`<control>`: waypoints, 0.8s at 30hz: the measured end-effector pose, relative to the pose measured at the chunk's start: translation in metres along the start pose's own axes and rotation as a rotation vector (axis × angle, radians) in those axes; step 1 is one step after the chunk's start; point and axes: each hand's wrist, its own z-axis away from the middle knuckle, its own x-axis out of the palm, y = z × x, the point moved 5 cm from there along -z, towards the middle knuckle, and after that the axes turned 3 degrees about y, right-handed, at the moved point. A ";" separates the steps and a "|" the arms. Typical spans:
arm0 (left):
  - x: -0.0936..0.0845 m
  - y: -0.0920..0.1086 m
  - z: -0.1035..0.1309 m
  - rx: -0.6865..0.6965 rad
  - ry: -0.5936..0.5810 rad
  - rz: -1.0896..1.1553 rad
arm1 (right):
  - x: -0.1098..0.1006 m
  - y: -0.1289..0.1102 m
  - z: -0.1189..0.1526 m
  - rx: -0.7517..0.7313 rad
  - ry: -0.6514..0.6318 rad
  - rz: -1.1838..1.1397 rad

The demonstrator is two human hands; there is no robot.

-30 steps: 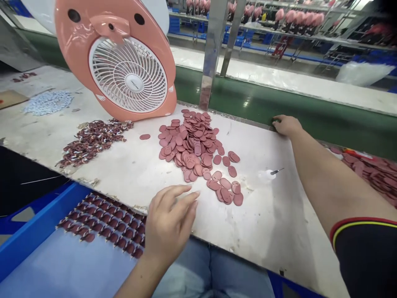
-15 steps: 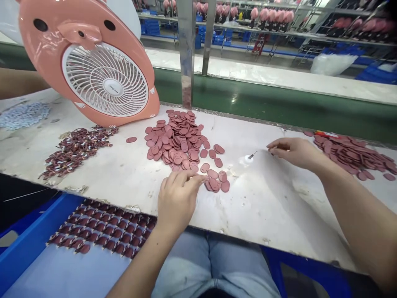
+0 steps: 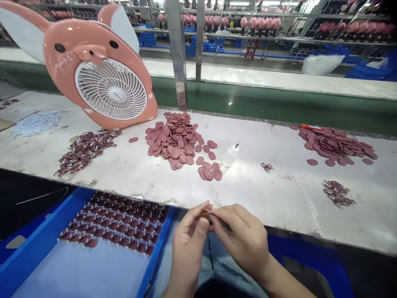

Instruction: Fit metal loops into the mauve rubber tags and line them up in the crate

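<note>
My left hand (image 3: pixel 191 242) and my right hand (image 3: pixel 243 238) meet at the table's front edge, above my lap. The fingertips of both pinch together around something small and thin, mostly hidden by the fingers. Beyond them lies a small group of reddish-brown oval discs (image 3: pixel 207 174), some with small holes, beside a larger heap of the same discs (image 3: pixel 176 138). A small translucent bottle with a needle tip (image 3: pixel 232 154) stands upright right of the discs. Farther right are a tiny cluster of dark red and white pieces (image 3: pixel 267 167) and a larger such cluster (image 3: pixel 338 193).
A pink animal-shaped fan (image 3: pixel 102 70) stands at the back left. Near it lie a dark red pile (image 3: pixel 88 151) and a pale blue pile (image 3: pixel 37 123). A blue tray (image 3: pixel 62 265) with rows of dark red pieces sits below left. Another disc heap (image 3: pixel 335 145) lies right.
My left hand has drawn back from the small disc group to the table edge. My right hand has come left from beyond the bottle to meet it, uncovering the small clusters.
</note>
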 end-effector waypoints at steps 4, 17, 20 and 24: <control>-0.012 0.000 -0.002 -0.023 0.078 0.010 | 0.002 -0.006 -0.003 -0.058 -0.071 -0.024; -0.018 0.010 0.009 -0.108 0.100 0.211 | -0.007 0.151 -0.072 0.530 -0.157 0.117; -0.019 0.010 0.013 -0.099 0.076 0.244 | -0.006 0.148 -0.071 0.562 -0.159 0.063; -0.024 0.011 0.017 -0.101 0.019 0.252 | -0.026 0.113 -0.042 0.595 -0.163 -0.024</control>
